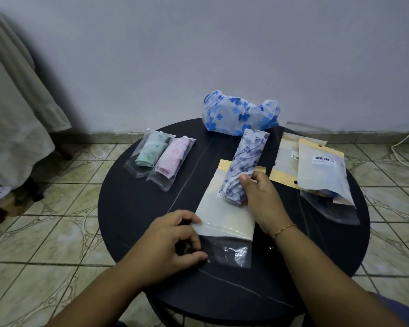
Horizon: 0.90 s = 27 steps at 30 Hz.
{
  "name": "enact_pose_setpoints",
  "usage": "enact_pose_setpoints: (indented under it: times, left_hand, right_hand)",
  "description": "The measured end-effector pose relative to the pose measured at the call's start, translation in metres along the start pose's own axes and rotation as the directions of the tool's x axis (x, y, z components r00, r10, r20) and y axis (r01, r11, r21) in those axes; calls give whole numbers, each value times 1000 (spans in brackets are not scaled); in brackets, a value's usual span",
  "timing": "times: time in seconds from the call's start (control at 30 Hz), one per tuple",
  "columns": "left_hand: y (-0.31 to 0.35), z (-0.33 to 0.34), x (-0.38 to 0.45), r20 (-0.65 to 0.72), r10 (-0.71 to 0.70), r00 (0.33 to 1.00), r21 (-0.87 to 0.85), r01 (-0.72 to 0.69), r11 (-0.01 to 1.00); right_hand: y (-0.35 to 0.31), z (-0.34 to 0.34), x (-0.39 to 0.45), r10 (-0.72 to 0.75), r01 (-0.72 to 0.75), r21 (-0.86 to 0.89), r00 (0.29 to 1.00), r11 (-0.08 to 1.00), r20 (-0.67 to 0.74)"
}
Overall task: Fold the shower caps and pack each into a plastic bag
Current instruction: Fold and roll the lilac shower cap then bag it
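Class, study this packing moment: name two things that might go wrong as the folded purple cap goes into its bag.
1. The right hand grips the folded purple cap near one end only; the free end may unfold.
2. The left hand holds the plastic bag at its clear end; if the mouth stays flat, the cap may snag there.

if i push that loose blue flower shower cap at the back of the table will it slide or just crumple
Probably it crumples: the blue flower shower cap sits puffed and creased, thin like film, so it looks floppy. It also looks very light for its bulk, so a nudge may scoot it across the smooth dark table. Rolling seems unlikely.
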<state>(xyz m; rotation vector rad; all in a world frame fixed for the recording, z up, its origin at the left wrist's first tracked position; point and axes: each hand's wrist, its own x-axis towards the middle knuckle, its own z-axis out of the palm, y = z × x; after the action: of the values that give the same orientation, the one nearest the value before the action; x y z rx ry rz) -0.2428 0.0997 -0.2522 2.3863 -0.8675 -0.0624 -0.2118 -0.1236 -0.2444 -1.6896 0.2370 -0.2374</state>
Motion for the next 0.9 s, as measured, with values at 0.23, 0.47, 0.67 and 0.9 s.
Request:
enact_pose_setpoints:
  times: [0.23,0.47,0.67,0.9]
  left_hand:
    - [9,5,6,39,90,995,-3,-90,996]
    - [20,4,10,194,122,973,109,-145,983]
    - [19,7,11,274,132,953,219,-195,956]
    - [27,1,15,335,47,941,301,-155,941]
  right_hand:
    - [1,1,-4,-139,143,-71,989,987,54]
    - [3,-4,-4,-189,195,-144,980,970,53]
    - [2,-7,3,-196,198,-153,980,968,29]
    - [0,-12,15,-158,155,-147,987,977,-9]
